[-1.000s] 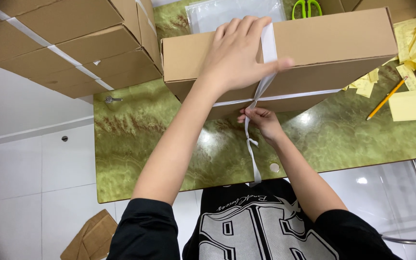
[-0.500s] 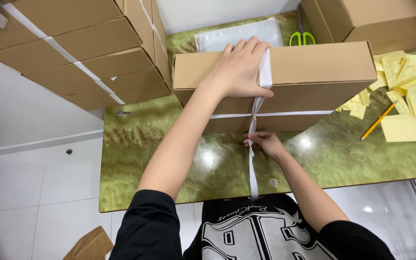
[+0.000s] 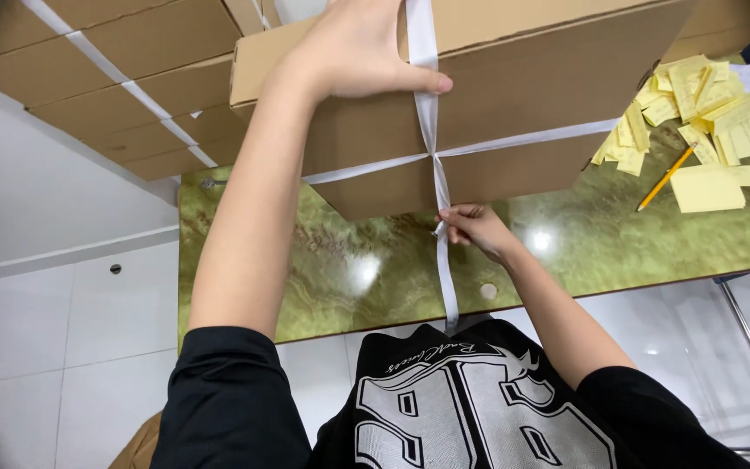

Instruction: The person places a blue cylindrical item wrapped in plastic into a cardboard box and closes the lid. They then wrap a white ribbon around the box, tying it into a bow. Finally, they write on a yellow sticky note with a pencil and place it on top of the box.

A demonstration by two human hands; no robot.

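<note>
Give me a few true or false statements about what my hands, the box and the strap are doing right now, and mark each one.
1. The left hand presses on top of the cardboard box. True.
2. The right hand holds the pencil. False: it pinches the white strap just below the box; the pencil lies apart on the green marble table.
3. Two runs of white strap cross on the near side of the box. True.
4. The yellow paper notes sit on top of the box. False: they lie on the table to the right of it.
5. The strap's loose end hangs down toward the person's black shirt. True.
</note>
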